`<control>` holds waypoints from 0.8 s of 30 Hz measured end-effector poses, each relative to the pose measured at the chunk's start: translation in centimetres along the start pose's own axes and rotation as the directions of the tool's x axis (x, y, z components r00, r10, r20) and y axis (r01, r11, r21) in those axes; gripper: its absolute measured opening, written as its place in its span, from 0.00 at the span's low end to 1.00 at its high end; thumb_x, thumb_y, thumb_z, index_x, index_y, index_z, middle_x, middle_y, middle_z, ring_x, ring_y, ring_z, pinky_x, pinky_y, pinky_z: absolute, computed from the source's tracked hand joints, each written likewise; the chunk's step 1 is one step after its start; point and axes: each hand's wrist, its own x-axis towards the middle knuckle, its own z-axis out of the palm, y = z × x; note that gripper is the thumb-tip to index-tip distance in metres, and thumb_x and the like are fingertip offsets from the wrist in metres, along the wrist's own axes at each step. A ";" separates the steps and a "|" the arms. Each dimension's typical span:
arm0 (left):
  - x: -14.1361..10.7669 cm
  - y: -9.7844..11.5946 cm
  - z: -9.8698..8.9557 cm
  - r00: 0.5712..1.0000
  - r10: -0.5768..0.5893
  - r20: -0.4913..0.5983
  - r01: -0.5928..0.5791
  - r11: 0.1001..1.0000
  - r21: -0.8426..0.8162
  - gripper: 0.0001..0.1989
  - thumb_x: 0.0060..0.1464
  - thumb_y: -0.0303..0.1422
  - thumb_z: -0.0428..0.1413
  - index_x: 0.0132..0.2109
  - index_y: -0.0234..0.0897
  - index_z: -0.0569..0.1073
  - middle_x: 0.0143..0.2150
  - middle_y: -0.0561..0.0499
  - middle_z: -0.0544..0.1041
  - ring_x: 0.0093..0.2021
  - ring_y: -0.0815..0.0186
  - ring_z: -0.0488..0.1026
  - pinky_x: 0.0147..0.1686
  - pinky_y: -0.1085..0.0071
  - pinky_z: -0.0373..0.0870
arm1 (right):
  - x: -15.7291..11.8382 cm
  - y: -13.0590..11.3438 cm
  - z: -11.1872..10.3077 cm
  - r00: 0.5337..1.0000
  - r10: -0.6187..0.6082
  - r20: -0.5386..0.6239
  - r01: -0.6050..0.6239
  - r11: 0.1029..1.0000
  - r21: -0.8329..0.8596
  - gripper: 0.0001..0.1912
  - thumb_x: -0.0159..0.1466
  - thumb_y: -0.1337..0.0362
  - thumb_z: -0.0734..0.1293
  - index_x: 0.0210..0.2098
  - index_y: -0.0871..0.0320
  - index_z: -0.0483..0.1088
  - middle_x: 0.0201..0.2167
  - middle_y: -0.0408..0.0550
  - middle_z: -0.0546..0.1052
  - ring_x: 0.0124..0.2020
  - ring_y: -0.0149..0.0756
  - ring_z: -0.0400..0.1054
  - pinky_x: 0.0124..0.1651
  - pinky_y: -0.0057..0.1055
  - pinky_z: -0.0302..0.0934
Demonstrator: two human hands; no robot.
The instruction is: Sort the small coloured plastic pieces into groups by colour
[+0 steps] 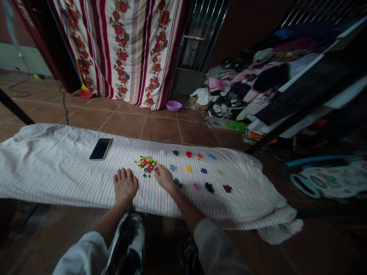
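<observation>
A mixed pile of small coloured pieces (146,164), mostly red, yellow, green and orange, lies on the striped cloth (71,175). At the pile's right edge, my right hand (164,177) is closed in a pinch; whatever is between its fingertips is too small to name. My left hand (125,185) rests flat on the cloth, left of and nearer than the pile, fingers stretched out and holding nothing. Right of the pile, small single-colour heaps sit in rough rows, among them a red heap (188,154), a yellow heap (188,169), a black heap (209,187) and a grey heap (173,167).
A phone (100,149) lies on the cloth at the left. Beyond the cloth are a purple basin (174,105), a red dustpan (85,93) and a floral curtain (123,49). Heaped clothes (243,84) stand at the back right, behind a dark slanting bar (275,128).
</observation>
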 end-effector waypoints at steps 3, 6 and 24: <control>0.0 -0.1 0.3 1.000 0.001 -0.003 -0.001 1.000 0.002 0.23 0.57 0.35 0.42 0.55 0.26 0.67 0.58 0.31 0.67 0.61 0.47 0.59 0.58 0.51 0.54 | 0.6 0.4 -0.9 0.999 -0.035 -0.041 0.036 0.999 0.030 0.13 0.57 0.75 0.58 0.37 0.56 0.69 0.35 0.45 0.75 0.37 0.33 0.68 0.43 0.27 0.59; 0.0 -0.1 0.4 1.000 -0.004 -0.002 0.004 1.000 -0.006 0.23 0.57 0.35 0.43 0.55 0.26 0.67 0.58 0.30 0.67 0.62 0.47 0.59 0.58 0.50 0.54 | 1.2 1.2 -1.6 0.996 -0.026 -0.090 0.031 0.998 0.052 0.13 0.57 0.75 0.58 0.37 0.56 0.69 0.36 0.45 0.75 0.37 0.32 0.68 0.44 0.27 0.60; 0.1 0.1 -0.1 1.000 -0.001 0.009 0.001 1.000 0.027 0.23 0.57 0.35 0.42 0.54 0.27 0.68 0.57 0.32 0.68 0.60 0.47 0.60 0.57 0.51 0.55 | 4.7 10.1 -4.6 0.889 0.303 -0.343 -0.316 0.949 0.021 0.18 0.57 0.73 0.58 0.42 0.58 0.74 0.40 0.51 0.77 0.45 0.36 0.71 0.51 0.32 0.62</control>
